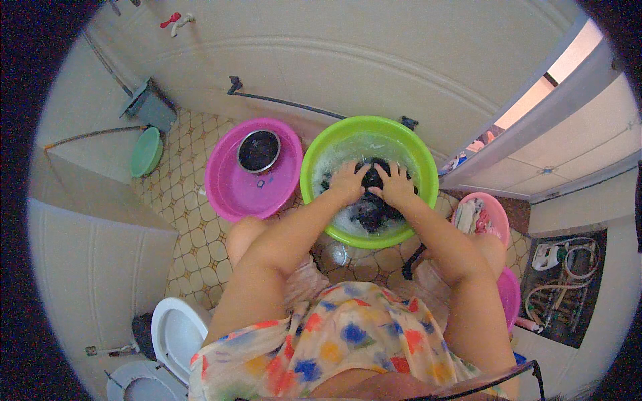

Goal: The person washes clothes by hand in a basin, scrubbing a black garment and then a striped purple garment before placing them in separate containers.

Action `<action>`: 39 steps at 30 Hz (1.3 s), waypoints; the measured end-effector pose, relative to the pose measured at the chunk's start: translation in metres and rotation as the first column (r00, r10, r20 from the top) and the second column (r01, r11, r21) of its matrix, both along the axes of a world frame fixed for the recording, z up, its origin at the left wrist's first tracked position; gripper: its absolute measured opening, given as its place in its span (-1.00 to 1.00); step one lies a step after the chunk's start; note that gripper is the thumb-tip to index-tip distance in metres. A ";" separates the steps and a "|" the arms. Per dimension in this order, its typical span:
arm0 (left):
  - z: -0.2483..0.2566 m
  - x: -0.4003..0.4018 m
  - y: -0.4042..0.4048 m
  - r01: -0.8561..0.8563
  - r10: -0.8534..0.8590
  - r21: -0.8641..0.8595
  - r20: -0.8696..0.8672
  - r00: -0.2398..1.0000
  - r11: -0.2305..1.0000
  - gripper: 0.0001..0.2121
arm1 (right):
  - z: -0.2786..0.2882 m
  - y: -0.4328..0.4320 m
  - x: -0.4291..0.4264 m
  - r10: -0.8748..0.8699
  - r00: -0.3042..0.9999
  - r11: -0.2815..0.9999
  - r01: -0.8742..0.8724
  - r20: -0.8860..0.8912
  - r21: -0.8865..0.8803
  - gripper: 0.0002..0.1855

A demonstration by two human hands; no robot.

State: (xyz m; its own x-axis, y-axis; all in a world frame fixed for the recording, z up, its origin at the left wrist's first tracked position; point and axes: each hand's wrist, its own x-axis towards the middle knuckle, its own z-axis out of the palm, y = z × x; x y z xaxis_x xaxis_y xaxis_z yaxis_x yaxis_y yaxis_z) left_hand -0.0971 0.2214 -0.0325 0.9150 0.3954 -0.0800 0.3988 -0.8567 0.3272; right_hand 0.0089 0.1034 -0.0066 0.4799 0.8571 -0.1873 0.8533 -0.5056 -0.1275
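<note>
Before me a lime-green plastic basin (430, 210) holds foamy water and a wet black cloth (373, 216). My left hand (346, 183) rests on the cloth from the left, its fingers spread. From the right, my right hand (396, 186) presses on the same cloth, also with fingers apart. The two thumbs point toward each other near the basin's middle, and a dark bunch of cloth shows between them. Soap suds (343, 220) float around the cloth and along the basin's inner wall.
A pink basin (235, 193) with a metal-rimmed dark bowl (259, 151) stands left. A smaller pink basin (494, 208) holds clothes at right. A toilet (175, 331) is at lower left. A dark pipe (291, 103) runs along the wall. Tiled floor (193, 240) lies below.
</note>
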 end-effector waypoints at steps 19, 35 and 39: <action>-0.056 0.060 0.009 0.157 0.658 -0.956 -0.048 0.751 -0.248 -0.65 | -0.025 0.033 -0.003 -0.210 0.715 0.712 0.580 -0.667 0.397 -0.33; -0.008 0.055 0.013 0.128 0.787 -0.982 -0.030 0.616 -0.138 -0.62 | 0.011 0.049 0.012 0.119 0.841 0.858 0.180 -0.528 0.481 -0.49; 0.033 0.033 0.017 -0.086 0.614 -0.917 0.188 0.767 0.388 -0.59 | 0.022 0.035 0.017 -0.065 0.872 0.853 0.301 -0.486 0.426 -0.60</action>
